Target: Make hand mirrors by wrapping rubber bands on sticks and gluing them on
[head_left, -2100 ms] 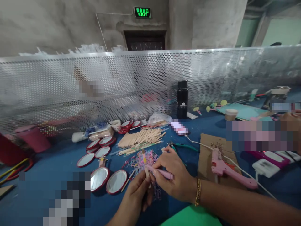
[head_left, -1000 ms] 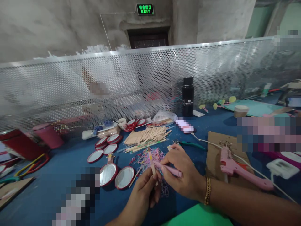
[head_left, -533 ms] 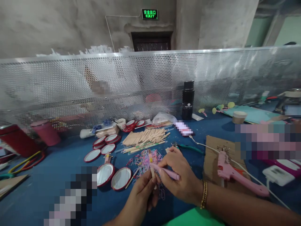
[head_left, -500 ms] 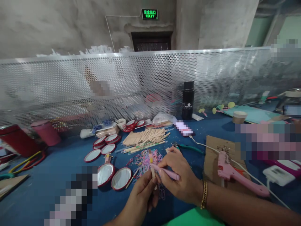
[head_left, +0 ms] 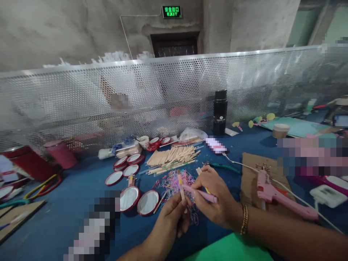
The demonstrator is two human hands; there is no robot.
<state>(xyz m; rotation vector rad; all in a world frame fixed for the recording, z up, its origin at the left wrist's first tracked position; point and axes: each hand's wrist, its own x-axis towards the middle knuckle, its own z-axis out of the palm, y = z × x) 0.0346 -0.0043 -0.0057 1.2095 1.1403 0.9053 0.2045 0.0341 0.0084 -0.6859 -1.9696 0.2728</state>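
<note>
Head view: the left hand (head_left: 170, 221) came up from 6 o'clock, its fingers clamped on a thin wooden stick (head_left: 179, 182) that stood nearly upright, tip toward 12 o'clock. The right hand (head_left: 216, 203) came in from 4 o'clock, a gold bracelet (head_left: 244, 224) at the wrist, its fingers closed round a pink pen (head_left: 201, 194) whose tip met the stick at 9 o'clock of that hand. Both hands hung just above the blue table (head_left: 81, 195), the stick over a heap of coloured bands (head_left: 171, 181). At 9 o'clock of the left hand lay two red-rimmed mirrors (head_left: 147, 202), with more of them toward 10 o'clock. At 12 o'clock, beyond the bands, lay a pile of sticks (head_left: 171, 155). At 3 o'clock of the right hand a pink glue gun (head_left: 272, 195) rested on cardboard (head_left: 251, 170), and green pliers (head_left: 225, 166) lay at 1 o'clock. A black bottle (head_left: 220, 112) stood upright at 12 o'clock against the mesh screen (head_left: 81, 105). A green sheet (head_left: 231, 250) lay at 6 o'clock, under the right forearm
</note>
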